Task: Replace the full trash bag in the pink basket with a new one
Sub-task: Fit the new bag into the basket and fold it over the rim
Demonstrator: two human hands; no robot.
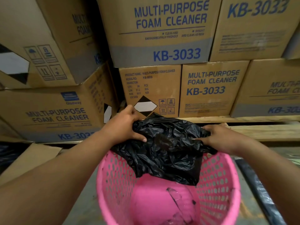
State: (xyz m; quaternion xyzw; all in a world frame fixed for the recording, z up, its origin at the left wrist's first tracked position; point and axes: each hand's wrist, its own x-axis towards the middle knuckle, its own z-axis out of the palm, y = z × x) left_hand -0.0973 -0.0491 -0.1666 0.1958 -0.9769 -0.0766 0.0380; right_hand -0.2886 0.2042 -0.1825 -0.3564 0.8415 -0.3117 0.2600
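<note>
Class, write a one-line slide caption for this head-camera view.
Both hands, left and right, hold a crumpled black trash bag over the pink basket, before stacked foam cleaner cartons.

Black bag (164, 148), perforated pink basket (217, 181), blue-lettered brown boxes (162, 30)

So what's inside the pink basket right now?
The basket holds small scraps of litter on its bottom. Both hands hold a black bag over the far rim, hiding that part.
</note>
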